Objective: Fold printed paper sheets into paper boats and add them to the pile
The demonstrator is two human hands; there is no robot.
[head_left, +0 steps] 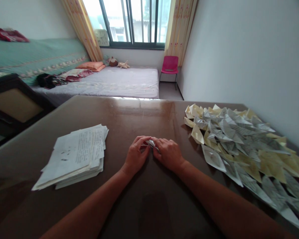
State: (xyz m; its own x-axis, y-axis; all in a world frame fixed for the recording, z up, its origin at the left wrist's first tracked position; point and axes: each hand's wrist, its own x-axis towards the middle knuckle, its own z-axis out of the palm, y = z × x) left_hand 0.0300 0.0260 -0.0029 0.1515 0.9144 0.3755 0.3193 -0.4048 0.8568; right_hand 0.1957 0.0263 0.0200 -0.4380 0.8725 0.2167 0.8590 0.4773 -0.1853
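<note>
Between my two hands is a small piece of folded paper (pixel 150 143), mostly covered by the fingers. My left hand (pixel 139 150) pinches its left side with thumb and fingers. On the other side, my right hand (pixel 168 151) grips it, fingers laid over its top. Both hands rest low over the middle of the brown table. To the left lies a stack of printed paper sheets (pixel 76 154), its edges uneven. A large heap of folded paper boats (pixel 229 136), white and cream, spreads over the right side.
The glossy brown table (pixel 124 116) reaches forward toward a bed (pixel 129 79) with pillows and clothes on it. A pink chair (pixel 169 64) stands by the window. At the left is a dark cabinet (pixel 15 103); a white wall (pixel 226 59) runs along the right.
</note>
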